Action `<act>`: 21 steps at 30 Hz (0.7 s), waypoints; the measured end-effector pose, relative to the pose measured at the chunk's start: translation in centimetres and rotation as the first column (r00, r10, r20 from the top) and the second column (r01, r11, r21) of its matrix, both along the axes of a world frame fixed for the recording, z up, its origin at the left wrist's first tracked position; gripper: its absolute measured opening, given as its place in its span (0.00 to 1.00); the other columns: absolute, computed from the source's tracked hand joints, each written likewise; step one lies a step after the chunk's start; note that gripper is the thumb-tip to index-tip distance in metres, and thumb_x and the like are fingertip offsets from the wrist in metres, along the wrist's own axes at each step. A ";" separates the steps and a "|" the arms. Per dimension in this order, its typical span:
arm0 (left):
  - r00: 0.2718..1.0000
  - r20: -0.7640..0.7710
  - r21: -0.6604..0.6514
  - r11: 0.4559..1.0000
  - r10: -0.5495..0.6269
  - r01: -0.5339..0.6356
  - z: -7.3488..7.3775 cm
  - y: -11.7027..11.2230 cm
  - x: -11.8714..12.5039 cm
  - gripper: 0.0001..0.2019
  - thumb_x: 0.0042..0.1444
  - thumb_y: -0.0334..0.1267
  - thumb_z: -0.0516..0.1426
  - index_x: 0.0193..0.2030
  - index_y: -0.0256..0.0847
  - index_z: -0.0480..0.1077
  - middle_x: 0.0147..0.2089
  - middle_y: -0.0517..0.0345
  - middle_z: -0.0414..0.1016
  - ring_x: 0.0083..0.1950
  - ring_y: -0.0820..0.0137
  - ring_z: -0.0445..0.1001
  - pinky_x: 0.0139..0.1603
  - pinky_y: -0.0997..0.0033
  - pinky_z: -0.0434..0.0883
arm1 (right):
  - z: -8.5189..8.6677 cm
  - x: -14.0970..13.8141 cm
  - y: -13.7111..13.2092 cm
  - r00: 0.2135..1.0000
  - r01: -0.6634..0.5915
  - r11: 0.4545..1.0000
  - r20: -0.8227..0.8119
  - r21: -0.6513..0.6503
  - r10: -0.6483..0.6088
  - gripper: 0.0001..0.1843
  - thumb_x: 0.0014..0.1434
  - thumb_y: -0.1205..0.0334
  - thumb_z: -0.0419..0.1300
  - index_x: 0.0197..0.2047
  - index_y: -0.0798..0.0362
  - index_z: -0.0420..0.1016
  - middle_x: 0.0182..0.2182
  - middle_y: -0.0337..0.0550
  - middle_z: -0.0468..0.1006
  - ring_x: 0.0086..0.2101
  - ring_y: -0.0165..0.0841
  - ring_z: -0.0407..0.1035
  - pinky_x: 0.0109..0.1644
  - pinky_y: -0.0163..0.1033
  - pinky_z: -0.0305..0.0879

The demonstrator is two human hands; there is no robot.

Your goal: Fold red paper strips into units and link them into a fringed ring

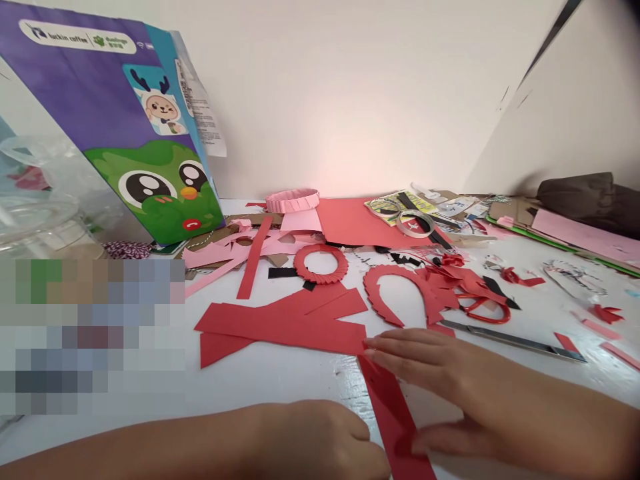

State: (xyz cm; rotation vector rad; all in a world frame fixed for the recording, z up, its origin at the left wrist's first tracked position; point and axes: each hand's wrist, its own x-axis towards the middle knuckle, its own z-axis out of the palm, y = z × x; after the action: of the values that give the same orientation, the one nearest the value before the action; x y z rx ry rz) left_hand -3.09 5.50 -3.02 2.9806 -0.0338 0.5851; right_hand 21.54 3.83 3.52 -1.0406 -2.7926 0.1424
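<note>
A long red paper strip (387,403) runs from the pile of red paper pieces (285,323) toward the table's near edge. My right hand (440,380) lies flat on the white table with its fingers stretched over the strip and its thumb pressing the strip's lower end. My left hand (320,440) rests at the bottom, fingers curled under, touching the strip's left side; I cannot see whether it grips the paper.
Red-handled scissors (483,308), a metal ruler (515,339), a red paper ring (321,263), a red arch cut-out (395,290), a tape roll (415,223), pink strips (220,257) and a pink ring (293,200) lie beyond. A purple bag (125,127) stands at the left.
</note>
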 end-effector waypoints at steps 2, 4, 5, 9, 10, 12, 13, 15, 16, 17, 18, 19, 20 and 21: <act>0.999 0.006 -0.010 0.999 -0.042 0.042 0.1 0.4 0.2 0.09 0.49 0.30 0.64 0.24 0.42 0.69 0.22 0.66 0.70 0.19 0.73 0.53 0.23 0.72 0.68 | -0.5 0.4 -1.2 0.999 0.022 0.999 0.040 0.026 -0.023 0.41 0.59 0.45 0.69 0.69 0.58 0.69 0.63 0.55 0.75 0.56 0.51 0.77 0.52 0.50 0.81; 0.995 0.051 -0.016 0.996 -0.084 0.085 0.4 0.6 0.3 0.07 0.52 0.29 0.62 0.26 0.42 0.71 0.22 0.66 0.69 0.19 0.73 0.56 0.23 0.72 0.67 | -1.0 0.5 -1.8 0.996 0.043 0.996 0.069 0.083 -0.049 0.39 0.63 0.46 0.65 0.69 0.62 0.68 0.64 0.56 0.72 0.57 0.51 0.76 0.54 0.51 0.80; 0.997 0.061 -0.023 0.998 -0.051 0.053 0.7 0.5 0.3 0.09 0.53 0.28 0.61 0.26 0.42 0.70 0.22 0.66 0.69 0.18 0.73 0.55 0.23 0.72 0.67 | -1.1 0.5 -1.9 0.995 0.033 0.994 0.085 0.100 -0.042 0.38 0.64 0.46 0.65 0.69 0.63 0.68 0.65 0.55 0.70 0.58 0.51 0.75 0.55 0.51 0.79; 0.998 0.065 -0.033 0.999 -0.020 0.022 2.3 0.3 0.4 0.13 0.61 0.29 0.58 0.24 0.42 0.70 0.23 0.65 0.71 0.19 0.74 0.58 0.25 0.71 0.68 | -1.1 0.5 -2.0 0.983 -0.097 0.991 0.162 0.090 0.082 0.41 0.64 0.41 0.63 0.70 0.61 0.66 0.67 0.52 0.65 0.61 0.49 0.71 0.58 0.49 0.77; 0.997 0.075 -0.017 0.999 -0.026 0.028 2.6 0.3 0.5 0.13 0.62 0.29 0.58 0.25 0.41 0.71 0.24 0.64 0.73 0.21 0.74 0.61 0.25 0.70 0.68 | -1.1 0.5 -2.1 0.982 -0.112 0.989 0.165 0.100 0.095 0.41 0.64 0.40 0.63 0.70 0.62 0.67 0.67 0.53 0.65 0.61 0.48 0.71 0.59 0.47 0.77; 0.991 0.130 0.050 0.999 0.006 -0.013 3.0 0.4 0.9 0.10 0.63 0.28 0.56 0.31 0.38 0.75 0.30 0.60 0.79 0.26 0.72 0.71 0.29 0.68 0.70 | -1.4 0.5 -2.4 0.986 -0.113 0.981 0.139 0.159 0.091 0.40 0.65 0.40 0.61 0.67 0.64 0.70 0.65 0.56 0.68 0.60 0.48 0.72 0.59 0.45 0.77; 0.983 0.178 0.091 0.994 0.036 -0.053 3.0 0.5 1.1 0.09 0.64 0.28 0.55 0.36 0.37 0.76 0.34 0.57 0.82 0.31 0.69 0.76 0.33 0.66 0.72 | -1.7 0.5 -2.6 0.990 -0.105 0.975 0.116 0.198 0.083 0.38 0.66 0.40 0.60 0.65 0.65 0.73 0.64 0.57 0.71 0.60 0.48 0.72 0.59 0.45 0.77; 0.962 0.250 0.157 0.976 0.109 -0.151 2.8 0.8 1.4 0.11 0.65 0.29 0.54 0.45 0.33 0.77 0.43 0.50 0.86 0.42 0.62 0.82 0.43 0.62 0.75 | -2.3 0.5 -3.1 0.995 -0.087 0.956 0.073 0.281 0.069 0.33 0.68 0.43 0.57 0.60 0.66 0.78 0.59 0.59 0.76 0.57 0.49 0.76 0.56 0.46 0.78; 0.956 0.251 0.169 0.966 0.150 -0.195 2.6 0.9 1.5 0.12 0.66 0.31 0.53 0.49 0.31 0.77 0.47 0.48 0.86 0.47 0.60 0.82 0.49 0.60 0.75 | -2.6 0.4 -3.3 0.997 -0.076 0.946 0.054 0.316 0.062 0.30 0.70 0.45 0.56 0.58 0.65 0.79 0.57 0.60 0.79 0.55 0.49 0.77 0.55 0.46 0.79; 0.955 0.231 0.168 0.959 0.187 -0.228 2.4 1.0 1.6 0.13 0.67 0.33 0.53 0.51 0.30 0.76 0.50 0.47 0.86 0.50 0.58 0.82 0.53 0.59 0.75 | -2.8 0.4 -3.5 0.998 -0.063 0.935 0.033 0.348 0.055 0.28 0.71 0.48 0.55 0.56 0.65 0.81 0.55 0.60 0.81 0.53 0.48 0.79 0.54 0.46 0.80; 0.955 0.199 0.162 0.954 0.218 -0.252 2.2 1.1 1.6 0.14 0.68 0.35 0.53 0.53 0.30 0.76 0.52 0.47 0.85 0.52 0.58 0.82 0.55 0.58 0.74 | -3.0 0.3 -3.7 0.999 -0.048 0.926 0.010 0.375 0.047 0.26 0.73 0.51 0.54 0.55 0.65 0.81 0.54 0.61 0.82 0.51 0.47 0.80 0.53 0.45 0.80; 0.958 0.165 0.159 0.952 0.235 -0.260 2.1 1.2 1.6 0.15 0.69 0.36 0.53 0.54 0.30 0.76 0.53 0.47 0.85 0.53 0.57 0.82 0.57 0.57 0.74 | -3.1 0.3 -3.9 0.999 -0.034 0.916 -0.015 0.399 0.043 0.24 0.74 0.55 0.52 0.54 0.65 0.82 0.52 0.60 0.83 0.49 0.46 0.81 0.52 0.44 0.80; 0.961 0.135 0.153 0.954 0.240 -0.259 2.0 1.2 1.6 0.15 0.69 0.37 0.53 0.54 0.31 0.76 0.54 0.48 0.85 0.54 0.56 0.81 0.57 0.56 0.74 | -3.0 0.3 -4.0 0.998 -0.027 0.909 -0.034 0.416 0.045 0.22 0.75 0.59 0.50 0.53 0.65 0.82 0.51 0.60 0.84 0.49 0.44 0.82 0.52 0.42 0.80; 0.965 0.111 0.150 0.956 0.238 -0.253 2.0 1.3 1.5 0.16 0.69 0.38 0.54 0.55 0.31 0.76 0.55 0.48 0.84 0.55 0.56 0.81 0.58 0.55 0.74 | -2.9 0.3 -4.2 0.998 -0.027 0.906 -0.043 0.422 0.049 0.22 0.75 0.63 0.48 0.52 0.64 0.82 0.50 0.59 0.85 0.48 0.43 0.82 0.52 0.42 0.80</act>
State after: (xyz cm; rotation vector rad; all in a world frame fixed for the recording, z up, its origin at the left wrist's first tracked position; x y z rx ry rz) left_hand -1.57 6.79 -1.02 3.1376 0.3017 0.7832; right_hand 21.81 -0.37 0.58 -0.8577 -2.6213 -0.4088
